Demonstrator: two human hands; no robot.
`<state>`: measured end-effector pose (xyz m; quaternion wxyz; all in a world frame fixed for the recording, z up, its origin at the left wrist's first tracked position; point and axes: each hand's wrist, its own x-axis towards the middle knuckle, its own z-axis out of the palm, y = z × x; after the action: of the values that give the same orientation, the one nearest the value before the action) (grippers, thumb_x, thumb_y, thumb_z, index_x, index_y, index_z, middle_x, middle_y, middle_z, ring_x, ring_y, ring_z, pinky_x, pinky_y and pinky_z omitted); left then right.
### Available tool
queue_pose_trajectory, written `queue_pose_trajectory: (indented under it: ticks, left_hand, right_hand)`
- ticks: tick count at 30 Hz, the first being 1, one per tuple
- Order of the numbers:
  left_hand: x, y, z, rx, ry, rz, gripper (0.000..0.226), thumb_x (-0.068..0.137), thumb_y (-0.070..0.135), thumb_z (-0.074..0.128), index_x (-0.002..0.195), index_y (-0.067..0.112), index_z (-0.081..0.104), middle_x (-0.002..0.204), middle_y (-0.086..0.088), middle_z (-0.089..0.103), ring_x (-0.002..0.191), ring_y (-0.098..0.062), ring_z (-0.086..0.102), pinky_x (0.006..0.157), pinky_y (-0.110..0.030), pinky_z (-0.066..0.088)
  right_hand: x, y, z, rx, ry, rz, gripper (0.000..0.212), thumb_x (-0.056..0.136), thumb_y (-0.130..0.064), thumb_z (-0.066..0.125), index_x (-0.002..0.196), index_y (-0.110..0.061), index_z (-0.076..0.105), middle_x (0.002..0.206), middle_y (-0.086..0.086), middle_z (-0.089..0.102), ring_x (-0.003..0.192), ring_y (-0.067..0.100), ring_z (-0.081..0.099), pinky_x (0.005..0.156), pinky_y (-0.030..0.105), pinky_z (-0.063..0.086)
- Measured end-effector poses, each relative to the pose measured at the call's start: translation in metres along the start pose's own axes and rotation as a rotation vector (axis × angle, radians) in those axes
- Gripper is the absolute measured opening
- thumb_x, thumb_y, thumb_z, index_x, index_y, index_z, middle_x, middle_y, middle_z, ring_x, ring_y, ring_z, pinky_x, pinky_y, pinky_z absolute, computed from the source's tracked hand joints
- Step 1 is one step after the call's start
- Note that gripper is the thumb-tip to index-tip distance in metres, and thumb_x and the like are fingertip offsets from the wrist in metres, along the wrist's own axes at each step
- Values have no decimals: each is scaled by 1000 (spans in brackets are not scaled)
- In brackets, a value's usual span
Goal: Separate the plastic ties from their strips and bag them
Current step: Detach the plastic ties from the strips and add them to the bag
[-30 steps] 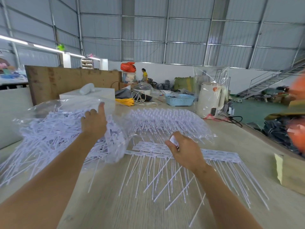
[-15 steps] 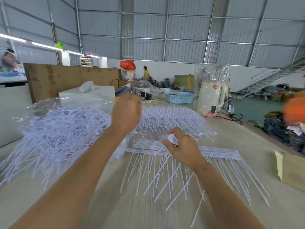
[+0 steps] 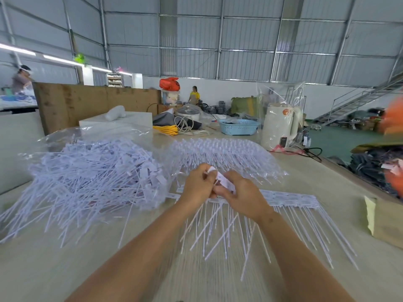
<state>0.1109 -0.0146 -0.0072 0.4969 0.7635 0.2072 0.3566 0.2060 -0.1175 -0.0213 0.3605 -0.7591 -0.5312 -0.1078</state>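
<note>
Hands are met mid-table: white tie heads [image 3: 221, 178] are pinched between left hand [image 3: 197, 187] and right hand [image 3: 238, 194], fingers of both curled round them. Strip of ties [image 3: 290, 199] is laid flat just behind, tails fanned toward the viewer. Loose ties are piled in clear bag [image 3: 93, 171] on the left. Second bagged batch [image 3: 220, 153] is seen behind the hands.
</note>
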Motion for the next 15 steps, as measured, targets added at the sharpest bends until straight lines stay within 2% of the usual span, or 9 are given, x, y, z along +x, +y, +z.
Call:
queue_pose_trajectory:
  ticks: [2,4,6,10,15]
  left_hand:
    - [2,-4,0,-69,17,-54,17,97,13,47,81,10,51,71,-14,62,46,-18,55,44,-26,48]
    - [2,-7,2,-154,-10,-115,17,95,15,51,78,10,50,64,-10,60,34,-11,47,35,-18,35]
    - [4,-10,4,-160,-19,-139,24,92,22,59,71,12,53,55,-4,56,31,-8,42,35,-16,30]
    - [7,-16,2,-1,26,-59,37,89,30,64,55,18,55,36,7,49,30,-5,44,37,-16,35]
    - [7,-8,-1,56,-63,-75,27,90,13,60,64,19,57,37,8,50,30,-1,44,34,-12,34]
  right_hand:
    - [0,3,1,-66,-9,-13,29,95,-32,51,101,-4,54,84,12,61,78,29,57,64,32,36]
    - [-1,2,1,-45,-6,-21,26,96,-25,50,96,1,54,81,17,61,75,32,55,63,35,35]
    - [0,-1,1,-23,-36,-42,29,95,-26,51,98,2,56,83,18,62,76,34,57,65,37,39]
    - [-1,-5,2,-122,-58,-43,35,94,-39,49,108,-7,56,90,13,65,83,31,59,69,36,45]
    - [-3,-4,2,-297,-47,-112,31,95,-38,46,118,-18,54,109,4,64,97,27,60,73,32,41]
